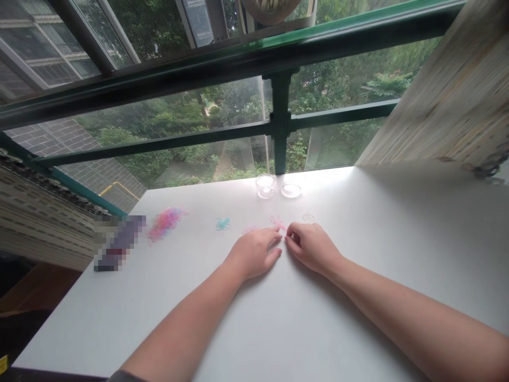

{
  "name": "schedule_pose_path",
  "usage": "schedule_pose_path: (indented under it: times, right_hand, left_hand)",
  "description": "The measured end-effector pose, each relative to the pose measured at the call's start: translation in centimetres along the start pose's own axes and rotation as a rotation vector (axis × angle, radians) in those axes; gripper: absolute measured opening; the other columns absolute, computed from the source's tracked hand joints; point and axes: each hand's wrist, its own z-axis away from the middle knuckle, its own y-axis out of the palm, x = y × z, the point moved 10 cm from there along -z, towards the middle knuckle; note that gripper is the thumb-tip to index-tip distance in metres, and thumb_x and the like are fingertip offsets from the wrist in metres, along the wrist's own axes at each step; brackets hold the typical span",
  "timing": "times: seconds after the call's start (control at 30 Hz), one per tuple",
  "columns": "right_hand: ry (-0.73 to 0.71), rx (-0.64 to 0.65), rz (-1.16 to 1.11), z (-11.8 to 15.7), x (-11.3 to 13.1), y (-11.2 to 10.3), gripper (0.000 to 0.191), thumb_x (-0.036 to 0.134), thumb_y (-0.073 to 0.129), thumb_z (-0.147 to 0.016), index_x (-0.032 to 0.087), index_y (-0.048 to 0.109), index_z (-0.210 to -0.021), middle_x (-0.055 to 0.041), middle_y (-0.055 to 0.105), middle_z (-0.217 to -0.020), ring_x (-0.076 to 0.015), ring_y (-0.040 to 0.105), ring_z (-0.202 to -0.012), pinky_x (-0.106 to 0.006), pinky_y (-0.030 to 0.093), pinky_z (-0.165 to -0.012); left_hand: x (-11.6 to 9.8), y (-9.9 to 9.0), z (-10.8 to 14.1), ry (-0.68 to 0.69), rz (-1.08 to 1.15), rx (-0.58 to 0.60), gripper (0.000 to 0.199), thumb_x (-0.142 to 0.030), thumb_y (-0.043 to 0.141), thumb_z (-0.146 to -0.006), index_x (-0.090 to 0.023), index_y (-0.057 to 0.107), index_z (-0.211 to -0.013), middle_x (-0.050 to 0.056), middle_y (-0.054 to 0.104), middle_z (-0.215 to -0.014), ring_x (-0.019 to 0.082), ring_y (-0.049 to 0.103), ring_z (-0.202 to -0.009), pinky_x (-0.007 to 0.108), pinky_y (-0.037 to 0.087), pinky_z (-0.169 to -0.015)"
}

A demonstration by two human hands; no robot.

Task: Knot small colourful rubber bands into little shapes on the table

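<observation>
My left hand point(256, 253) rests on the white table with its fingers stretched forward and the thumb apart. Facing it, my right hand point(314, 245) has curled fingers, thumb and index pinched together; whatever may be between them is too small to make out. Just beyond the fingertips lies a small cluster of pink bands point(277, 220), thin and elastic-looking. Paler pink bands point(249, 229) are partly hidden behind my left hand. Behind my right hand sit a few greyish bands point(308, 217). Farther left are teal bands point(223, 223) and a larger mixed heap of colourful bands point(166, 223).
A clear round container point(265, 187) stands at the table's window edge, with a clear round lid point(291, 191) beside it. A blurred-out dark object point(120, 244) lies at the left edge of the white table point(246, 329). Green window bars point(281, 122) and a curtain point(433, 90) border the far side.
</observation>
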Motion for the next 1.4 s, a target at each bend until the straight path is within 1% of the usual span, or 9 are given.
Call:
schedule_pose_path:
  times: [0.17, 0.27, 0.47, 0.57, 0.73, 0.93, 1.23, 1.4]
  right_hand:
    - [-0.002, -0.004, -0.004, 0.0, 0.0, 0.0, 0.012, 0.019, 0.048, -0.079, 0.019, 0.053, -0.069, 0.0022, 0.062, -0.061, -0.0121, 0.051, -0.055, -0.025, 0.031, -0.06]
    - [-0.006, -0.005, -0.003, 0.0, 0.0, -0.1, 0.011, 0.019, 0.048, -0.079, 0.019, 0.053, -0.069, 0.0023, 0.062, -0.061, -0.0121, 0.051, -0.056, -0.025, 0.031, -0.061]
    - [0.003, 0.003, 0.0, 0.0, 0.0, 0.0, 0.01, 0.019, 0.048, -0.079, 0.019, 0.055, -0.071, 0.0021, 0.062, -0.061, -0.0122, 0.053, -0.057, -0.025, 0.032, -0.062]
    - [0.002, 0.005, -0.003, 0.0, 0.1, 0.0, 0.01, 0.019, 0.049, -0.079, 0.019, 0.055, -0.072, 0.0018, 0.062, -0.062, -0.0124, 0.053, -0.057, -0.025, 0.032, -0.061]
    - [0.004, 0.003, -0.014, 0.0, 0.1, -0.1, 0.01, 0.02, 0.049, -0.079, 0.019, 0.056, -0.072, 0.0022, 0.062, -0.062, -0.0124, 0.052, -0.057, -0.025, 0.032, -0.062]
    - [0.003, 0.014, -0.027, 0.1, 0.1, 0.1, 0.011, 0.02, 0.048, -0.08, 0.019, 0.059, -0.078, 0.0027, 0.062, -0.06, -0.0124, 0.051, -0.056, -0.026, 0.032, -0.063]
    - [0.007, 0.02, -0.026, 0.1, 0.0, 0.1, 0.011, 0.021, 0.048, -0.08, 0.019, 0.058, -0.084, 0.0038, 0.061, -0.06, -0.0125, 0.052, -0.057, -0.027, 0.032, -0.067]
    - [0.021, 0.022, -0.038, 0.2, -0.1, 0.1, 0.01, 0.023, 0.047, -0.08, 0.019, 0.056, -0.081, 0.0036, 0.06, -0.059, -0.0117, 0.05, -0.055, -0.027, 0.032, -0.065]
  left_hand:
    - [0.2, -0.1, -0.5, -0.005, 0.001, -0.029, 0.027, -0.025, 0.055, -0.08, -0.021, 0.06, -0.106, 0.005, 0.061, -0.12, 0.021, 0.059, -0.1, 0.036, 0.046, -0.09]
    - [0.1, -0.3, -0.5, 0.004, 0.001, -0.037, 0.027, -0.024, 0.054, -0.08, -0.02, 0.06, -0.106, 0.004, 0.062, -0.119, 0.021, 0.06, -0.097, 0.036, 0.047, -0.087]
    - [0.2, -1.9, 0.1, 0.026, 0.016, -0.103, 0.019, -0.022, 0.055, -0.079, -0.02, 0.064, -0.096, 0.004, 0.068, -0.106, 0.018, 0.061, -0.078, 0.035, 0.048, -0.08]
    - [0.6, -2.2, 0.3, 0.026, 0.04, -0.107, 0.015, -0.022, 0.055, -0.079, -0.02, 0.065, -0.091, 0.003, 0.07, -0.099, 0.017, 0.059, -0.073, 0.034, 0.048, -0.077]
    - [1.0, -1.9, 0.6, 0.012, 0.08, -0.067, 0.013, -0.02, 0.054, -0.08, -0.02, 0.066, -0.084, 0.002, 0.07, -0.089, 0.017, 0.058, -0.074, 0.032, 0.047, -0.073]
    - [0.8, -1.6, 0.7, 0.016, 0.113, -0.039, 0.015, -0.02, 0.053, -0.079, -0.021, 0.067, -0.085, 0.002, 0.069, -0.081, 0.016, 0.057, -0.074, 0.03, 0.047, -0.071]
    - [0.8, -1.5, 0.7, 0.004, 0.127, -0.031, 0.014, -0.02, 0.053, -0.079, -0.02, 0.066, -0.083, 0.002, 0.067, -0.077, 0.015, 0.056, -0.07, 0.029, 0.045, -0.07]
    - [0.6, -1.3, 0.7, 0.015, 0.137, -0.034, 0.014, -0.022, 0.052, -0.08, -0.02, 0.066, -0.082, 0.002, 0.067, -0.075, 0.015, 0.056, -0.07, 0.028, 0.045, -0.071]
